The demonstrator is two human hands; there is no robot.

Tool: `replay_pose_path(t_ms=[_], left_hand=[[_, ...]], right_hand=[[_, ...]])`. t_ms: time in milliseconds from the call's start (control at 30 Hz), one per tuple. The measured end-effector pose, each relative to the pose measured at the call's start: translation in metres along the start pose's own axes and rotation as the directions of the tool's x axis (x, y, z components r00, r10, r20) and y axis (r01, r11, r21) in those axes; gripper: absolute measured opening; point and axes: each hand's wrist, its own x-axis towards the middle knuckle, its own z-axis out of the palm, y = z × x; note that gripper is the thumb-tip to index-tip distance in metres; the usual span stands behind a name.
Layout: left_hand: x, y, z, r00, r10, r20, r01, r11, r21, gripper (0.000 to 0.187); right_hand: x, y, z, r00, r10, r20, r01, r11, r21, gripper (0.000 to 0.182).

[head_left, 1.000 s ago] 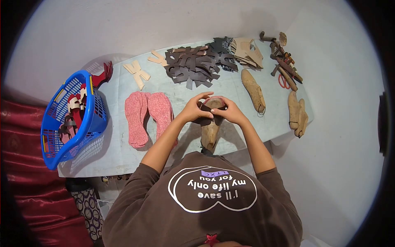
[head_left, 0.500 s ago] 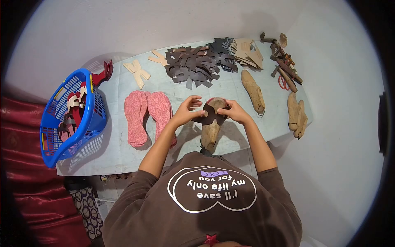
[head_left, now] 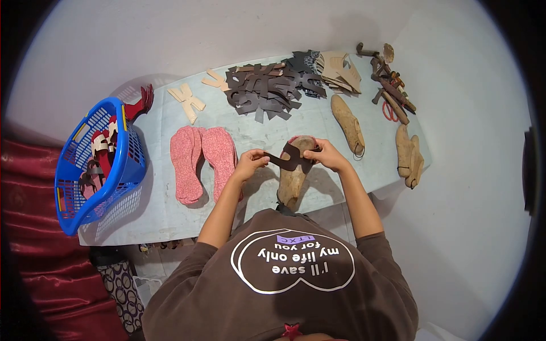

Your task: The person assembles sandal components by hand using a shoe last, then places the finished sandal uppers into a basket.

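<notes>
A wooden shoe last (head_left: 291, 186) stands before me at the table's front edge, with a bit of pink at its far end. Across its upper part lies a dark brown shoe upper (head_left: 293, 162) with cut-out straps. My left hand (head_left: 250, 163) pinches a strap end, drawn out to the left of the last. On the other side, my right hand (head_left: 326, 155) has its thumb on the upper, pressing it to the last; its fingertips are partly hidden. Pink patterned insoles (head_left: 186, 170) lie in stacks left of my left hand.
A blue basket (head_left: 122, 170) of straps and sandal parts stands at the left. Dark cut uppers (head_left: 264, 91) are heaped at the back, beside beige pieces (head_left: 340, 71). Another last (head_left: 348, 125), paired lasts (head_left: 408, 156) and hand tools (head_left: 392, 91) lie on the right.
My left hand has moved left and slightly down, away from the last, pulling the strap end out straight. My right hand stays at the last's right side.
</notes>
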Motion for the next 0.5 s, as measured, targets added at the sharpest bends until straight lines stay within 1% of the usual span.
replay_pose_path(t_ms=[67,100,167,200,267,300,333,433,500], left_hand=[[0.006,-0.006,0.008,0.999,-0.05,0.015,0.052,0.986,-0.158,0.017],[0.01,-0.013,0.012,0.999,-0.05,0.016,0.051,0.986,-0.158,0.017],[0.018,-0.025,0.021,0.995,-0.087,0.043,0.096,0.951,-0.293,0.028],[0.016,-0.022,0.027,0.995,-0.084,0.048,0.095,0.952,-0.291,0.028],[0.009,-0.016,0.035,0.996,-0.03,0.083,0.067,0.869,-0.49,0.043],[0.009,-0.018,0.033,0.989,-0.051,0.136,0.114,0.855,-0.505,0.052],[0.01,-0.021,0.033,0.989,-0.052,0.138,0.115,0.855,-0.506,0.052],[0.008,-0.023,0.034,0.985,-0.069,0.156,0.14,0.848,-0.512,0.047],[0.007,-0.019,0.036,0.984,-0.05,0.168,0.124,0.878,-0.463,0.038]], right_hand=[[0.001,0.002,0.003,1.0,-0.01,0.018,0.01,1.0,0.004,0.036],[0.002,0.001,0.005,1.0,-0.006,0.004,0.006,1.0,0.006,0.035],[0.001,-0.001,0.006,1.0,-0.003,-0.019,0.004,1.0,0.007,0.035],[0.0,-0.002,0.006,1.0,-0.004,-0.02,0.004,1.0,0.001,0.036],[0.001,-0.001,0.006,1.0,-0.006,-0.022,0.006,1.0,-0.006,0.036],[0.002,0.002,0.006,0.999,-0.029,-0.023,0.029,1.0,-0.011,0.036],[0.003,0.004,0.006,0.998,-0.05,-0.022,0.05,0.999,-0.015,0.035],[-0.001,-0.003,0.007,1.0,0.002,-0.022,-0.002,1.0,-0.011,0.034],[-0.001,-0.003,0.007,1.0,-0.003,-0.017,0.003,1.0,-0.003,0.034]])
